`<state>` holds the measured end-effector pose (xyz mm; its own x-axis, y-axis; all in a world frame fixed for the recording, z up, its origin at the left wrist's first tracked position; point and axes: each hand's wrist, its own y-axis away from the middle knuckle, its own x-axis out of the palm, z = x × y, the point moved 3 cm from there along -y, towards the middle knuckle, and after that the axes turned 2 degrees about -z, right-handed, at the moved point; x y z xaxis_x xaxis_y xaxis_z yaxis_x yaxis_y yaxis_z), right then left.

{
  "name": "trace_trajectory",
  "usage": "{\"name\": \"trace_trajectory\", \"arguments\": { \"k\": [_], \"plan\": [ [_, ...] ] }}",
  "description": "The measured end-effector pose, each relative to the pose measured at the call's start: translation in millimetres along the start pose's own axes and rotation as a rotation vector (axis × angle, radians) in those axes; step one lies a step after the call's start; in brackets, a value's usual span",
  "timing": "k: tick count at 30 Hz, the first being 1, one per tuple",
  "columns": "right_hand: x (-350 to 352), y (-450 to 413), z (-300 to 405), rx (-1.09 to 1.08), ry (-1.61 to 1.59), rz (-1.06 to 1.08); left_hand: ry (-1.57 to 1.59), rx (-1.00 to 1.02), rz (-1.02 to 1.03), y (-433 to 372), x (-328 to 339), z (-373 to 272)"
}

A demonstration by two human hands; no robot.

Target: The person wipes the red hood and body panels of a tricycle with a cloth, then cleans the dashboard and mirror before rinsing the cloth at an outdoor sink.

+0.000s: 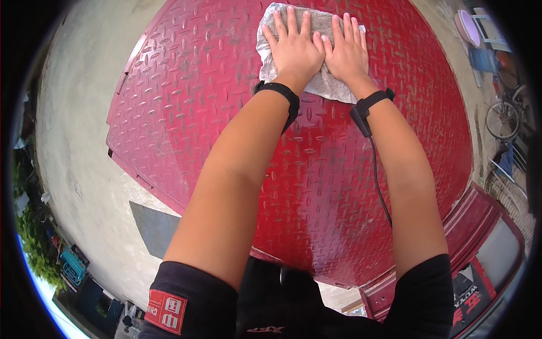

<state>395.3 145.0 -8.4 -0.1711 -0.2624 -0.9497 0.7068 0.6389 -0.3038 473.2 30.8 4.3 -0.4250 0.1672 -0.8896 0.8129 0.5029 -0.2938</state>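
Both palms lie flat on a greyish-white cloth (322, 89), spread over the far part of a red diamond-plate metal bed (228, 84). My left hand (296, 53) has its fingers splayed and pointing away from me. Beside it, my right hand (347, 57) presses on the cloth's right half, the two thumbs almost touching. Neither hand grips the cloth in its fingers. A black strap (281, 91) circles my left wrist. Around the right wrist is another strap with a small black box (360, 120), and a cable (379, 186) runs from it along the forearm.
A red vehicle cab (478, 220) with a window stands at lower right. Concrete floor (84, 106) stretches along the left, with a grey sheet (154, 229) beside the bed. At the right are a bicycle (502, 120), a pink basin (467, 28) and a blue water jug (482, 60).
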Motion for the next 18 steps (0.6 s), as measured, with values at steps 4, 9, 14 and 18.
{"name": "trace_trajectory", "arguments": {
  "k": [4,9,14,18],
  "plan": [
    [-10,-28,0,-0.051,-0.048,0.047,0.015,-0.046,0.083,-21,-12,-4],
    [-21,-31,-2,-0.002,-0.114,0.057,0.018,-0.026,0.125,-28,-17,-12],
    [4,-18,-13,0.015,-0.072,-0.320,-0.082,0.064,-0.017,-24,24,-2],
    [-10,43,-20,0.193,-0.058,-0.142,-0.143,0.196,0.096,4,31,-40]
  ]
}}
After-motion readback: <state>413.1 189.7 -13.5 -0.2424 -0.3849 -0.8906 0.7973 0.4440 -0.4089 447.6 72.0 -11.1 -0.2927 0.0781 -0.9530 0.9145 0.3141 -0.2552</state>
